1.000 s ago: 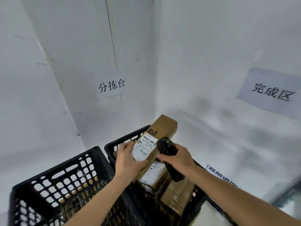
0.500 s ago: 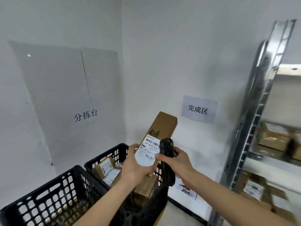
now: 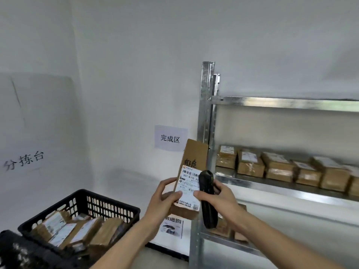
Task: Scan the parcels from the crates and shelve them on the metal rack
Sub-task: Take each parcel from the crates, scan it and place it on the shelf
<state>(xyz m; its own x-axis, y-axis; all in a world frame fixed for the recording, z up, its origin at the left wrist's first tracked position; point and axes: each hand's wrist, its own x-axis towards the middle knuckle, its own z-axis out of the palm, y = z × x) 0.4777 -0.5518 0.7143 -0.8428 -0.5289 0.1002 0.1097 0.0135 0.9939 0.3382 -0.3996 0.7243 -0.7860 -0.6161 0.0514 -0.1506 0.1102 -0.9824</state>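
A: As I stood beside the person, the left hand [image 3: 165, 199] gripped a long cardboard parcel [image 3: 191, 171] near its lower end, thumb laid across the white shipping label [image 3: 189, 188] and fingers curled round the back.

B: And the right hand [image 3: 219, 199]?

A: It was wrapped round a black handheld scanner [image 3: 207, 199], held nearly upright just beside the parcel's right edge, its head level with the label's barcode. Whether scanner and parcel touched, I could not tell.

B: Where was the parcel in the room?

A: It was up in the air, tilted slightly to the right, in front of the left post of the metal rack [image 3: 206, 117]. On the rack's middle shelf stood a row of taped cardboard boxes [image 3: 275, 167], each with a white label on top; more boxes sat on the shelf below, partly hidden by the right arm.

B: And the crates?

A: A black plastic crate [image 3: 108, 206] stood on the floor at lower left, holding several labelled parcels lying flat. The rim of a second black crate [image 3: 23, 249] showed at the bottom corner, blurred. Paper signs [image 3: 170, 138] were fixed to the white wall.
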